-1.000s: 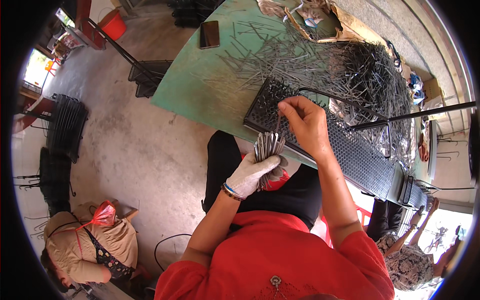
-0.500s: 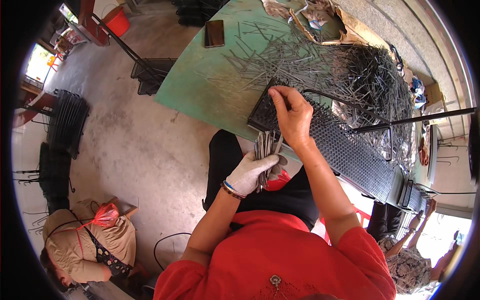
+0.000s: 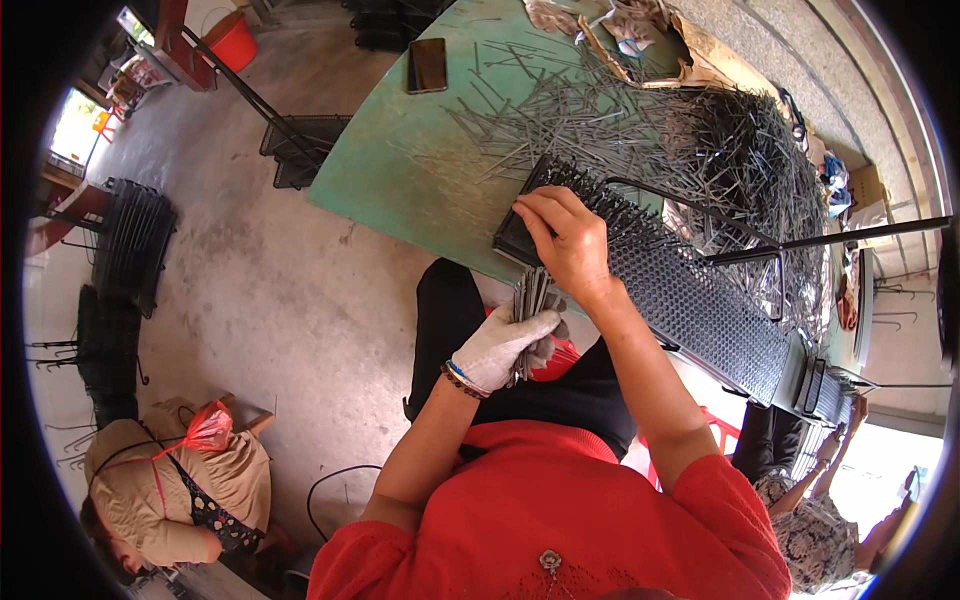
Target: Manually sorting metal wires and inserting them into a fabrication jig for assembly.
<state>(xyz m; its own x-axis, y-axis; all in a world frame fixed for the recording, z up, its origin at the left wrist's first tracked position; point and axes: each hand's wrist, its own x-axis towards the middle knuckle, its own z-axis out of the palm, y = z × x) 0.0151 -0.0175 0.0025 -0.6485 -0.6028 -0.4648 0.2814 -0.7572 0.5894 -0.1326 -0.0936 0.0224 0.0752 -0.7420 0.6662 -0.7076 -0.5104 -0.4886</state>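
My left hand point(image 3: 500, 348), in a pale work glove, is closed round an upright bundle of thin grey metal strips point(image 3: 530, 296) above my lap. My bare right hand point(image 3: 568, 242) is over the left end of a long black perforated rack point(image 3: 705, 315), thumb and fingers pinched together. Whatever sits between those fingertips is too small to make out. Dark pins point(image 3: 625, 222) stand up in rows at that end of the rack, while its right part shows bare holes. A black wire handle point(image 3: 700, 210) rises over the rack.
Loose metal strips point(image 3: 560, 110) are spread over the green table point(image 3: 400, 160), heaped darker at the right. A phone point(image 3: 427, 66) lies near the table's far edge, beside torn cardboard point(image 3: 725, 60). One co-worker point(image 3: 190, 480) sits at lower left, another point(image 3: 810, 520) at lower right. Black racks point(image 3: 135, 245) stand at left.
My right hand has shifted left and down along the rack's end, fingers still pinched. The left hand keeps hold of the strips, nearly unmoved.
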